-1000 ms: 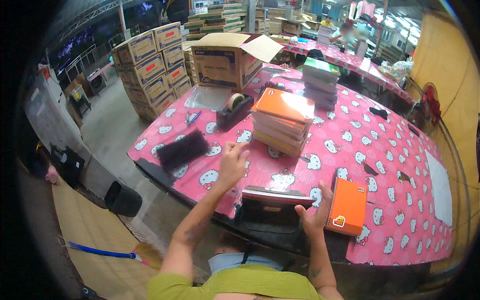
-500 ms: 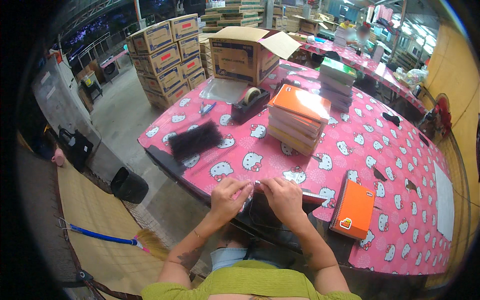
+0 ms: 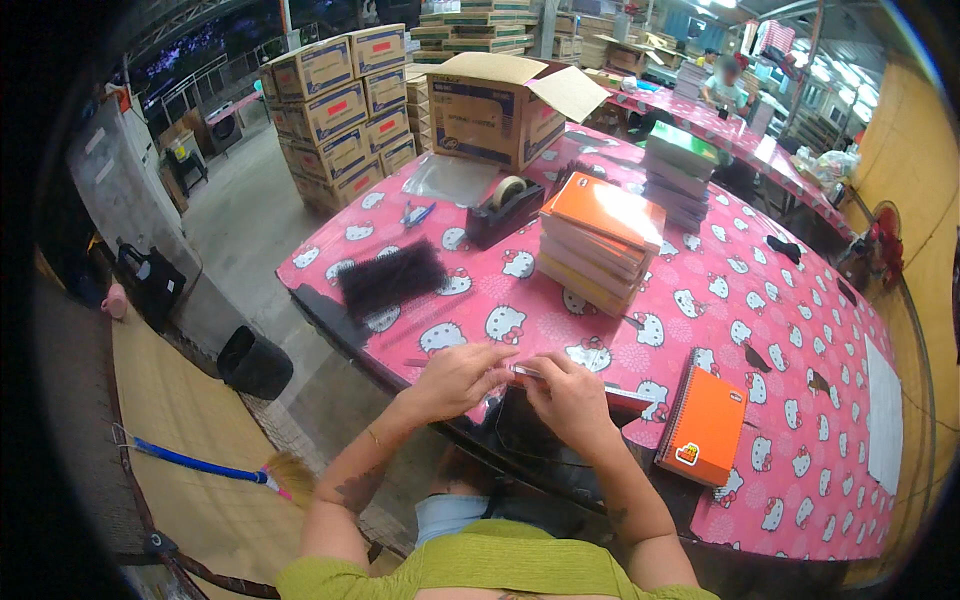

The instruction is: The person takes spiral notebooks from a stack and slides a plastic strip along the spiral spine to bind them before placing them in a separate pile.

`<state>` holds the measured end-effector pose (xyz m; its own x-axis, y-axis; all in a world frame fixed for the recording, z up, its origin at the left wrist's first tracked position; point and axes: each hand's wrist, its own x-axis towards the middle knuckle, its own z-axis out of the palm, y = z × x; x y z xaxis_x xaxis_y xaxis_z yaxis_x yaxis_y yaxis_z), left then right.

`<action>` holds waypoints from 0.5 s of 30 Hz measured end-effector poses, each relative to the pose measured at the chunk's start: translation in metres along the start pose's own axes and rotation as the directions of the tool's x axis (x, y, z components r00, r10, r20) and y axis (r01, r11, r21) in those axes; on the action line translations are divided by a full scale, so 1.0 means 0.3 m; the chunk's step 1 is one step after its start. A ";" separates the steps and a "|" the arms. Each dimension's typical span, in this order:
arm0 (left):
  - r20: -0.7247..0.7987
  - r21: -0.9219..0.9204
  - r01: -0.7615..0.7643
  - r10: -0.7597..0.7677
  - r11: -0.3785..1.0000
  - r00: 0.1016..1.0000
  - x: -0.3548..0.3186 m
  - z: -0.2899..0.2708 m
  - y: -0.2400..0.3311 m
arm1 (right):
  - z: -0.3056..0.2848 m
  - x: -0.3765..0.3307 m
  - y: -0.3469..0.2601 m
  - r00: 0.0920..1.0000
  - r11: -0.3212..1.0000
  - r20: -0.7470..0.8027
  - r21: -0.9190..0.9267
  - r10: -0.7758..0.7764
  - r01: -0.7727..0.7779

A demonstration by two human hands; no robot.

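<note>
At the table's near edge, my right hand [image 3: 568, 398] pinches the top edge of a notebook [image 3: 628, 400] held edge-up, its dark cover facing me. Close beside it, my left hand [image 3: 462, 382] is closed on a thin binding coil [image 3: 415, 362], whose end pokes out to the left. Both sets of fingertips nearly meet at the notebook's left corner; the exact contact there is hidden. Ahead to the left lies a pile of black binding coils [image 3: 392, 282]. On my right rests an orange spiral notebook [image 3: 703, 422].
Beyond my hands stand a stack of notebooks [image 3: 590, 255], a black tape dispenser [image 3: 503, 212], pliers [image 3: 418, 214] and a green-topped stack [image 3: 680, 165]. An open carton [image 3: 480, 120] sits at the far edge. A bin [image 3: 255, 362] and broom [image 3: 220, 465] are left.
The loose coil that lay in front of the black pile has left its spot, and a coil end now shows beside my left hand. My right hand keeps its grip on the notebook.
</note>
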<state>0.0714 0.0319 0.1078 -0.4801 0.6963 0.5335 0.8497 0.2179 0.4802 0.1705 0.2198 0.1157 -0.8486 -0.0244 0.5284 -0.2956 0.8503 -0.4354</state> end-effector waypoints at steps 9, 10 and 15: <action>0.280 0.056 0.077 -0.089 0.995 0.956 0.034 -0.028 -0.028 | -0.024 0.007 0.024 0.999 0.995 0.006 0.092 -0.048 0.047; 0.243 0.035 0.053 -0.060 0.998 0.968 0.040 -0.027 -0.017 | -0.028 0.004 0.028 0.998 0.996 0.026 0.077 -0.052 0.050; 0.202 0.050 -0.053 0.041 0.997 0.979 0.057 -0.024 0.012 | -0.096 -0.016 -0.005 0.993 0.973 -0.020 -0.200 -0.117 0.111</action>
<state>0.0646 0.0396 0.1237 -0.3906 0.8283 0.4016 0.8836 0.2150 0.4159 0.1877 0.2337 0.1349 -0.7992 -0.1137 0.5902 -0.2943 0.9302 -0.2193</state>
